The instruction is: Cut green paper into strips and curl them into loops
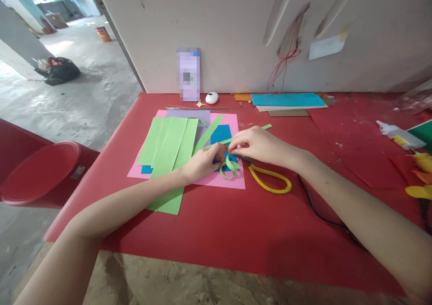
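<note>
My left hand is closed in a pinch on a light green paper strip, whose free end hangs in curls. Close beside it, my right hand pinches near the same strip; its fingertips hide what lies between them. Yellow-handled scissors lie just under and in front of my right hand, their blades partly covered. Left of the hands, overlapping light green paper sheets rest on pink paper, with blue paper and greyish-purple paper between. A loose green strip lies behind my left hand.
A phone leans against the wall beside a white egg-shaped object. Blue card strips lie along the wall. A glue bottle stands out among clutter at right. A black cable crosses the red table. A red stool is at left.
</note>
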